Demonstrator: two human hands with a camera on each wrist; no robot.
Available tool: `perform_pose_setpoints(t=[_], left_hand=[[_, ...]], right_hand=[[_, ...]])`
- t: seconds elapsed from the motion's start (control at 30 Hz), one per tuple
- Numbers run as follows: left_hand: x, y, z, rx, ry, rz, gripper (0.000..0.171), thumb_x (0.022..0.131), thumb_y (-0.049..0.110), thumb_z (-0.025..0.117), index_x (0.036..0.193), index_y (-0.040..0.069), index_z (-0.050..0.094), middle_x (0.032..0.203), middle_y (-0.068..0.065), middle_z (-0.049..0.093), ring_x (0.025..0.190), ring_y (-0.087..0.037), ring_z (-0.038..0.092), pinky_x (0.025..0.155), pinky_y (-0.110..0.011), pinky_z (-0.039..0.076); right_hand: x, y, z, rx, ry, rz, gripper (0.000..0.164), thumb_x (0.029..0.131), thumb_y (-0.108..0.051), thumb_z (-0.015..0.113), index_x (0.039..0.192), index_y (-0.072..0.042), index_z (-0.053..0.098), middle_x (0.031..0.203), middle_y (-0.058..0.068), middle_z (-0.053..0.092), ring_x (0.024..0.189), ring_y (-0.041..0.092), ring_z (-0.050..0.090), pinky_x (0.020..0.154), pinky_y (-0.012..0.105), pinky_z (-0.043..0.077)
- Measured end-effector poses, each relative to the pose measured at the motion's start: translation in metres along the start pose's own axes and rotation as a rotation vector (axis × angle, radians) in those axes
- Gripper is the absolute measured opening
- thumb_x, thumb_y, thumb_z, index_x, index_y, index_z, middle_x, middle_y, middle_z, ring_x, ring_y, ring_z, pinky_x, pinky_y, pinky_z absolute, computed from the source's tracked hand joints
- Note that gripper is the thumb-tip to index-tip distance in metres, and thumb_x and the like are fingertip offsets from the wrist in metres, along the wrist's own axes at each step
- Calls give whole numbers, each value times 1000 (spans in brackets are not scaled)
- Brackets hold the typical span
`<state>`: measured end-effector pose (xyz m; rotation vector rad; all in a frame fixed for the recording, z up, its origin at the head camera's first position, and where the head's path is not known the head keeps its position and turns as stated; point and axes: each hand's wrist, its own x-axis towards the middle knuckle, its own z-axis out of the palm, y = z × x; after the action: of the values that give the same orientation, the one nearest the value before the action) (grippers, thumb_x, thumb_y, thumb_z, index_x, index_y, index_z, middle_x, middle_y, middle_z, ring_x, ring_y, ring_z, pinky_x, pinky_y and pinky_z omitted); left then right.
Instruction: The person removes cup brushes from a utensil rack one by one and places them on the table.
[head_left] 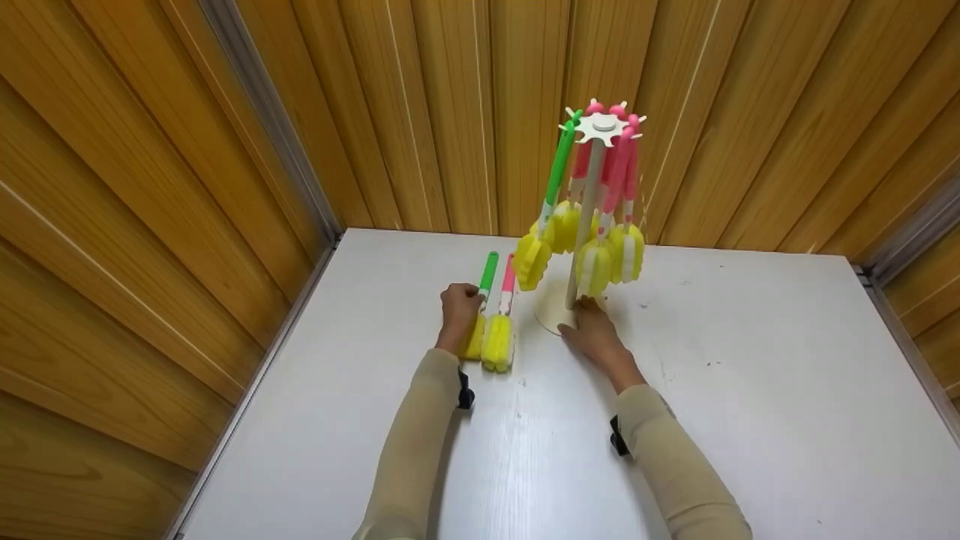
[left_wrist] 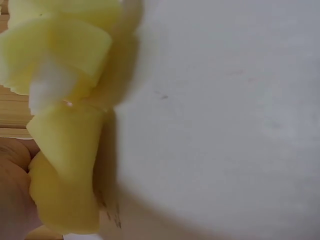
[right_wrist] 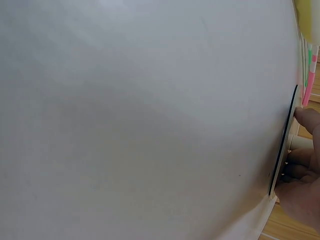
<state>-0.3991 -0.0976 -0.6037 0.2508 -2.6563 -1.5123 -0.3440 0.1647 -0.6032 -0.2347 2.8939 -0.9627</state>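
Two sponge cleaning brushes lie side by side on the table, one green-handled brush [head_left: 489,271] and one pink-handled brush [head_left: 498,341]. My left hand [head_left: 459,311] pinches the green-handled brush near its white neck, partly covering its yellow sponge [left_wrist: 67,175]. Beside it in the left wrist view is the other sponge [left_wrist: 60,45]. My right hand [head_left: 596,334] grips the round base [head_left: 551,311] of a white hanging stand, thumb and curled fingers set apart on it. Sponge brushes with pink handles [head_left: 616,172] and green handles [head_left: 559,169] hang from the stand's notched top [head_left: 604,126].
The white table [head_left: 750,390] stretches out on both sides of the arms. Wood-patterned panels [head_left: 450,112] rise behind it and at both sides. A metal strip [head_left: 247,405] runs along the left edge.
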Motion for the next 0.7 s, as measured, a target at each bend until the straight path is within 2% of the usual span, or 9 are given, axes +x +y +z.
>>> perform_pose_setpoints(t=[0.2,0.4,0.53,0.7], left_hand=[[0,2,2,17,-2,-9,24,99,7,65,120,-4,71,117,-16,71,109,-26,67,94,-40,55],[-1,2,1,37,-13,-24,21,100,8,63,116,-4,70,111,-15,71,101,-24,67,90,-39,56],[-2,1,2,36,-13,-18,21,100,8,63,116,-4,70,111,-14,70,101,-23,66,90,-39,56],[-1,2,4,80,-6,3,19,100,8,63,114,-3,70,109,-14,70,100,-23,66,88,-38,56]], right_hand=[[0,-1,-1,-7,10,-11,67,102,-20,62,151,14,32,157,33,32,147,45,28,119,54,26],[0,-2,-1,19,-15,22,70,102,-22,63,155,9,29,161,26,29,149,40,27,120,52,25],[1,-1,0,27,-26,43,72,102,-24,63,157,5,26,163,23,27,151,37,25,121,51,24],[1,0,0,14,-28,40,72,102,-24,63,157,6,26,163,24,27,150,38,26,121,52,24]])
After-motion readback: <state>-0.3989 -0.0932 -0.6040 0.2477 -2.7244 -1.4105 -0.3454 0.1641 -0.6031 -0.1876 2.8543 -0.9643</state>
